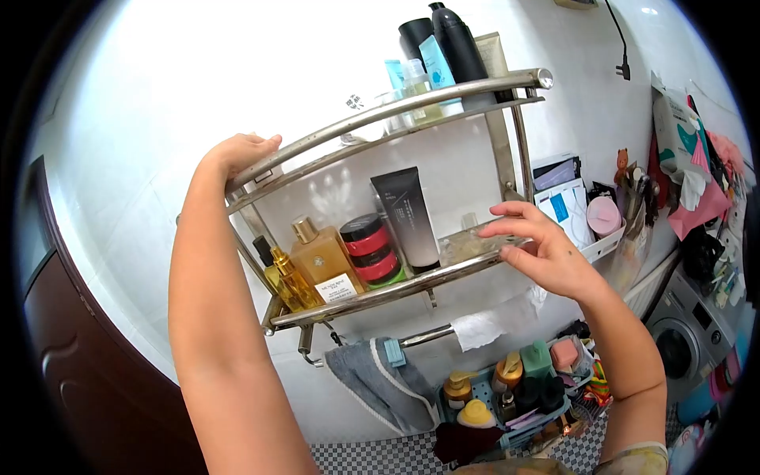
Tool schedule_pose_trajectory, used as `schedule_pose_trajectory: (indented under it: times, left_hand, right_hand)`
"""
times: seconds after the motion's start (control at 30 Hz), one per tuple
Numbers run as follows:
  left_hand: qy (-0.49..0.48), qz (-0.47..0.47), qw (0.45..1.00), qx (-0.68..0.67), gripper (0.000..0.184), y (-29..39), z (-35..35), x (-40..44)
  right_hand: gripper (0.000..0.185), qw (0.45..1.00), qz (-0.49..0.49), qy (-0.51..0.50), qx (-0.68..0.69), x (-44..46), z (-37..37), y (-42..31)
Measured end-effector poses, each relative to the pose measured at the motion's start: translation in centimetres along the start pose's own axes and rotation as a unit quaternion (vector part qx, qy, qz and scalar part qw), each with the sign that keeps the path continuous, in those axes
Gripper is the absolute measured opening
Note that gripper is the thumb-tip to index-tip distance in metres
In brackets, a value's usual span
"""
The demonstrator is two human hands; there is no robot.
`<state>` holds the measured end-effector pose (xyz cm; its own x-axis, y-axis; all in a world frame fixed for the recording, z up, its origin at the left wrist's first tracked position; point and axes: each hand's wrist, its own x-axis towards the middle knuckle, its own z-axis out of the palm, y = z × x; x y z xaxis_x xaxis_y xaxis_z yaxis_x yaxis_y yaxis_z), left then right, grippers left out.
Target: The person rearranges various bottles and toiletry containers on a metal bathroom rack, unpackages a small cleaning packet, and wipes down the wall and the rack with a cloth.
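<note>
A two-tier metal wall shelf point(431, 277) stands before me. My left hand point(240, 152) reaches over the left end of its upper rail point(372, 119); most of its fingers are hidden, so its grip does not show. My right hand point(541, 247) is open, fingers apart, at the right end of the lower tier, nearest a bare, stained patch point(475, 244). Left of that patch stands a dark grey squeeze tube point(408, 215) on its cap. Beside it are stacked black-and-red jars point(372, 252), an amber bottle point(323, 257) with a white label and a slim golden bottle point(293, 279).
Black bottles point(459, 43) and a blue tube point(437, 63) stand on the upper tier. Below hang a grey towel point(376, 388) and white paper point(495, 318). A blue basket point(514, 435) of bottles sits beneath. A washing machine point(689, 336) is right, a brown door point(87, 356) left.
</note>
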<state>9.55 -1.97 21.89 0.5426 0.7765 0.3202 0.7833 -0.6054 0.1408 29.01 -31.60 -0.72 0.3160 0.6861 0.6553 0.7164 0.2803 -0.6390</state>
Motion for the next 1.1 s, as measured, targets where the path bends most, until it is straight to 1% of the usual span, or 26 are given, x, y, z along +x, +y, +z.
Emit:
schedule_pose_trajectory:
  times: [0.07, 0.1, 0.13, 0.2, 0.23, 0.27, 0.33, 0.4, 0.47, 0.5, 0.53, 0.6, 0.63, 0.67, 0.7, 0.73, 0.8, 0.83, 0.87, 0.9, 0.93, 1.0, 1.03, 1.07, 1.1]
  left_hand:
    - [0.018, 0.025, 0.999, -0.035, 0.054, -0.6, 0.1, 0.5]
    - [0.063, 0.027, 0.995, -0.074, 0.048, -1.0, 0.5, 0.8]
    - [0.058, 0.027, 0.995, -0.073, 0.048, -1.4, 0.5, 1.0]
    - [0.137, 0.042, 0.975, -0.167, 0.043, -1.5, 0.2, 0.7]
    - [0.205, 0.066, 0.959, -0.186, 0.033, -1.6, 0.3, 0.5]
    - [0.202, 0.069, 0.959, -0.186, 0.033, -2.3, 0.1, 1.0]
    - [0.307, 0.229, 0.889, -0.25, 0.025, -4.4, -0.7, 2.4]
    - [0.364, 0.277, 0.843, -0.283, 0.023, -3.1, -1.5, -0.5]
    - [0.382, 0.301, 0.815, -0.315, 0.025, -1.9, -2.1, -3.6]
    - [0.394, 0.298, 0.815, -0.304, 0.025, -1.3, -2.2, -5.2]
    - [0.375, 0.311, 0.819, -0.302, 0.026, -1.2, -2.3, -6.6]
    - [0.374, 0.376, 0.79, -0.308, 0.027, 0.2, -1.5, -9.5]
    - [0.37, 0.378, 0.791, -0.309, 0.027, 0.7, -0.7, -10.8]
    - [0.341, 0.404, 0.79, -0.311, 0.027, 1.2, 0.1, -12.1]
    - [0.313, 0.43, 0.787, -0.313, 0.027, 1.8, 0.9, -13.4]
    - [0.288, 0.442, 0.779, -0.338, 0.027, 2.5, 2.1, -14.6]
    - [0.164, 0.502, 0.77, -0.357, 0.029, 3.4, 4.1, -16.4]
    - [0.147, 0.503, 0.765, -0.375, 0.03, 4.5, 5.3, -17.3]
    - [0.129, 0.504, 0.759, -0.392, 0.03, 5.6, 6.5, -18.2]
    - [0.095, 0.488, 0.777, -0.387, 0.03, 6.2, 7.3, -18.8]
    - [0.059, 0.471, 0.794, -0.381, 0.029, 6.8, 7.9, -19.3]
    - [0.04, 0.469, 0.822, -0.322, 0.03, 7.6, 9.5, -19.2]
    - [0.073, 0.507, 0.787, -0.343, 0.031, 8.2, 11.1, -18.5]
    - [0.072, 0.508, 0.786, -0.345, 0.031, 8.7, 11.9, -18.3]
    - [0.069, 0.489, 0.799, -0.343, 0.031, 9.1, 12.4, -18.3]
  right_hand:
    - [0.028, 1.0, -0.012, 0.001, -0.012, -0.2, 0.0, -0.1]
    - [0.028, 1.0, -0.015, 0.002, -0.019, -0.3, 0.0, -0.2]
    - [0.028, 1.0, -0.01, 0.001, -0.018, -0.4, 0.1, -0.4]
    - [0.029, 1.0, 0.009, -0.01, -0.028, -0.4, 0.1, -1.0]
    - [0.029, 1.0, 0.009, -0.01, -0.022, -0.4, 0.2, -1.3]
    - [0.029, 1.0, 0.013, -0.008, -0.022, -0.4, 0.4, -1.3]
    - [0.026, 1.0, -0.01, 0.009, -0.005, -0.4, 0.6, -1.3]
    - [0.026, 1.0, -0.017, 0.006, -0.017, -0.4, 0.7, -1.6]
    - [0.027, 0.999, -0.023, 0.001, -0.029, -0.4, 0.7, -1.8]
    - [0.026, 1.0, -0.025, 0.006, 0.004, -0.3, 0.8, -2.0]
    - [0.026, 0.999, -0.027, 0.011, 0.036, -0.2, 0.8, -2.1]
    - [0.026, 0.999, -0.037, 0.014, 0.034, -0.2, 0.7, -2.7]
    - [0.026, 0.995, -0.047, 0.04, 0.075, -0.2, 0.9, -3.1]
    - [0.026, 0.989, -0.057, 0.066, 0.116, -0.1, 1.0, -3.6]
    - [0.031, 0.987, -0.072, 0.07, 0.129, -0.1, 1.1, -4.2]
    - [0.031, 0.987, -0.072, 0.069, 0.129, -0.2, 1.1, -4.9]
    - [0.038, 0.984, -0.091, 0.066, 0.141, -0.5, 1.2, -6.4]
    - [0.038, 0.984, -0.09, 0.065, 0.139, -0.7, 1.3, -7.0]
    - [0.042, 0.983, -0.119, 0.071, 0.117, -0.8, 1.5, -7.6]
    - [0.047, 0.982, -0.148, 0.077, 0.094, -0.9, 1.6, -7.9]
    - [0.047, 0.982, -0.145, 0.076, 0.092, -1.0, 1.7, -8.0]
    - [0.054, 0.981, -0.173, 0.091, -0.007, -1.0, 2.0, -7.8]
    - [0.056, 0.981, -0.164, 0.095, -0.043, -0.9, 2.0, -7.6]
    - [0.056, 0.981, -0.163, 0.095, -0.046, -0.9, 2.0, -7.4]
    - [0.057, 0.981, -0.141, 0.102, -0.084, -0.8, 2.0, -7.1]
